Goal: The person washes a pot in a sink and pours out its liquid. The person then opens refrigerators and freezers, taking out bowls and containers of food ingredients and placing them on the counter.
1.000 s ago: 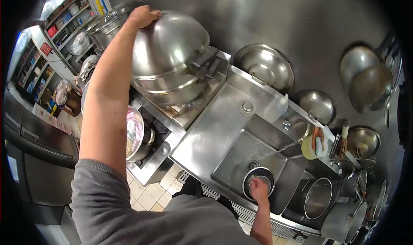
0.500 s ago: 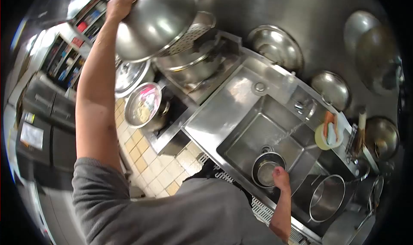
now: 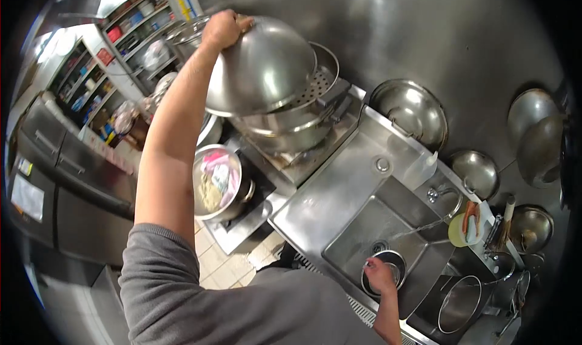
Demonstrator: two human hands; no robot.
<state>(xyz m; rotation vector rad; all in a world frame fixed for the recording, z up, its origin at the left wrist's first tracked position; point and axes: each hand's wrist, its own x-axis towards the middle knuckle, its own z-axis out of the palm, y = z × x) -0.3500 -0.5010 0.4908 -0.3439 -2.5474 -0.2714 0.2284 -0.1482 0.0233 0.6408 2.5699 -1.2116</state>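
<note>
The fingers of the left hand [image 3: 224, 30] are clenched at the top of a large, domed, silver steel lid [image 3: 270, 66]. Just beneath them, the lid is held tilted over a wide, two-handled steel pot [image 3: 294, 136], and part of a perforated steel tray [image 3: 318, 85] is left exposed. Below these fingers, pink, white and yellowish cloths [image 3: 219, 178] are held in a smaller steel pot [image 3: 231, 211]. The fingers of the right hand [image 3: 380, 275] are curled over a small, round steel bowl [image 3: 400, 265]; whether it is gripped cannot be told. Around them, the bowl is enclosed by a grey steel sink [image 3: 357, 224], crossed by a thin water stream.
</note>
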